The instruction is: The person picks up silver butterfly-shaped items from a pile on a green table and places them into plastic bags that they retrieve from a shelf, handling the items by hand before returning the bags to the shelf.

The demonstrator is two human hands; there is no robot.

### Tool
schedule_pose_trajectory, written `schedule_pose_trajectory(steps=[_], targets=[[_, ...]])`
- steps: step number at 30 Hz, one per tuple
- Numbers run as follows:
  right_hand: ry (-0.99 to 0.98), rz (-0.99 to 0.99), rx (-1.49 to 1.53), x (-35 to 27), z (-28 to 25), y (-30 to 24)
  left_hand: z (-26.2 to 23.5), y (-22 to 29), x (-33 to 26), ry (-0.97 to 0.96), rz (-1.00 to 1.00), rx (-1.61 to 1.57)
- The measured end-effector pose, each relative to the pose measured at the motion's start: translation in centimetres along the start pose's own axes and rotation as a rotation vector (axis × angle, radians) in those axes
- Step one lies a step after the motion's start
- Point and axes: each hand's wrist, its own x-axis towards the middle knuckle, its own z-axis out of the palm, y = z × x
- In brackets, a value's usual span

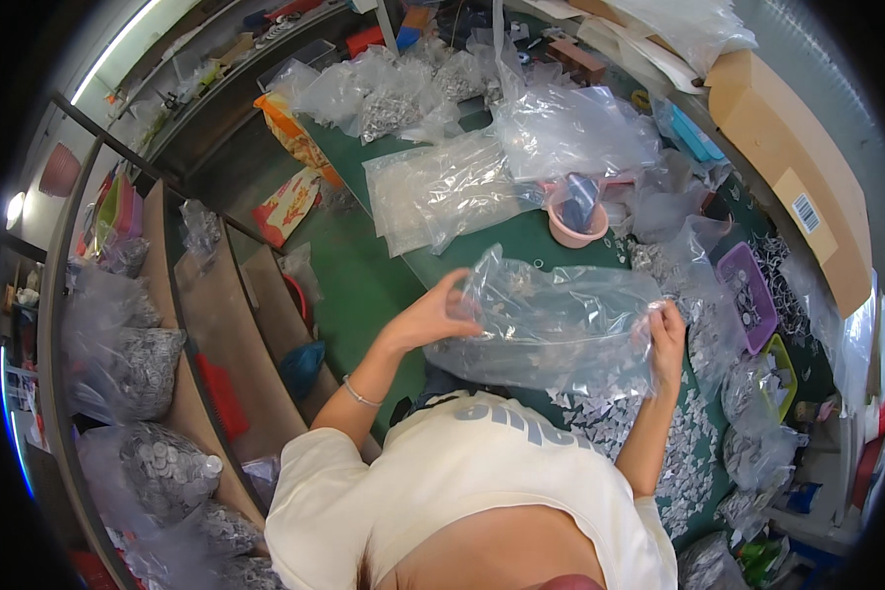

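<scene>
A large clear plastic bag [565, 320] is stretched sideways in front of my body, its film creased and shiny. My left hand [441, 313] is curled at the bag's left end, thumb and fingers around the film. At the other end, my right hand [667, 339] pinches the bag's edge. Through and below the film, many small silvery-white flat pieces [683, 472] lie scattered on the green tabletop [462, 251]. Whether anything is inside the bag I cannot tell.
Flat stacks of clear bags [442, 192] lie beyond my hands, beside a pink bowl [572, 231]. To the right are a purple basket [747, 295] and a long cardboard box [792, 167]. Shelves [221, 344] at left carry filled bags [152, 369].
</scene>
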Motion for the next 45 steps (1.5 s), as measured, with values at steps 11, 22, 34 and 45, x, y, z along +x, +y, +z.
schedule_pose_trajectory(steps=[11,22,34,45], targets=[[0.181,-0.286,-0.601,9.6,10.6,1.5,-12.6,-3.9,3.8,0.805,0.134,-0.391],[-0.030,-0.392,-0.651,15.1,20.5,0.5,-24.9,-6.9,6.4,0.959,0.140,0.191],[0.326,-0.164,-1.022,30.8,15.2,10.8,-24.0,-11.8,17.6,0.764,0.173,-0.509],[-0.054,0.028,-0.825,35.5,13.3,16.5,-19.6,-17.4,23.9,0.833,-0.168,-0.376]])
